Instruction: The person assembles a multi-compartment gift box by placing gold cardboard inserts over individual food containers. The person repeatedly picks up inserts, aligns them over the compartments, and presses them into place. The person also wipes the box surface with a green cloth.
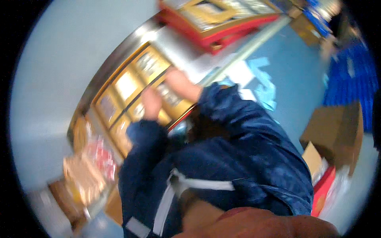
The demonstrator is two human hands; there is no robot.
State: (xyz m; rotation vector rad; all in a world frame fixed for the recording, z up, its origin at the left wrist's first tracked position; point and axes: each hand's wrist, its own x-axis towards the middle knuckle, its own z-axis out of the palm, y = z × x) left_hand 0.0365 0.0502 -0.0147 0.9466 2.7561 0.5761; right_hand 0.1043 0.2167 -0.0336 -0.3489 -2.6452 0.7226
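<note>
A shallow tray-like box (104,119) lies in front of me, split by dark lines into several golden compartments with pale and silvery contents. My left hand (151,102) is over its near middle part, by a compartment with a whitish patch. To its right, my right hand (180,82) lies over the compartment at the near right, beside a silvery content. Motion blur smears the fingers of both hands. Whether either one holds something or only touches the box cannot be made out.
A red box (206,36) with golden packs stands at the far right of the work surface. Tan packs (85,174) and a red-and-clear plastic bag (104,156) lie at the left. Light blue strips (262,79) are on the floor; a brown carton (333,127) stands right, near blue crates (351,75).
</note>
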